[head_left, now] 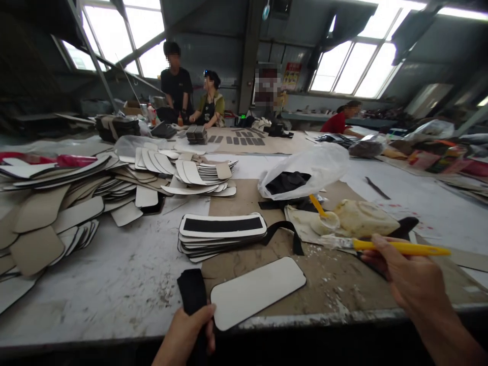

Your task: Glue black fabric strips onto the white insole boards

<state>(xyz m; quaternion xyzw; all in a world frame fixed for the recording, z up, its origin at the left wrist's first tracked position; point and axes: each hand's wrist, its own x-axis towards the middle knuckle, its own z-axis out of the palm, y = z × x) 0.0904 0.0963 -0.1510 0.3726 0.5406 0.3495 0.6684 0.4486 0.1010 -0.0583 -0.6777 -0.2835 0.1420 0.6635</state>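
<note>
My left hand (192,328) is closed on a black fabric strip (191,291) at the table's front edge, its thumb close to a white rounded panel (259,292) that lies on brown board. In my right hand (407,272) is a paintbrush with a yellow handle (400,247), bristles pointing left. Just beyond the bristles stands a small glue pot (325,222) with a yellow stick in it. Beside the pot lies a glue-stained container (364,217). A stack of white panels (223,236) has a black strip along its top piece.
Heaps of white and beige panels (125,178) cover the table's left side. A clear plastic bag (324,162) with black material sits behind the glue pot. Two people (177,84) are at the far table, and another person in red (335,122) is at the right.
</note>
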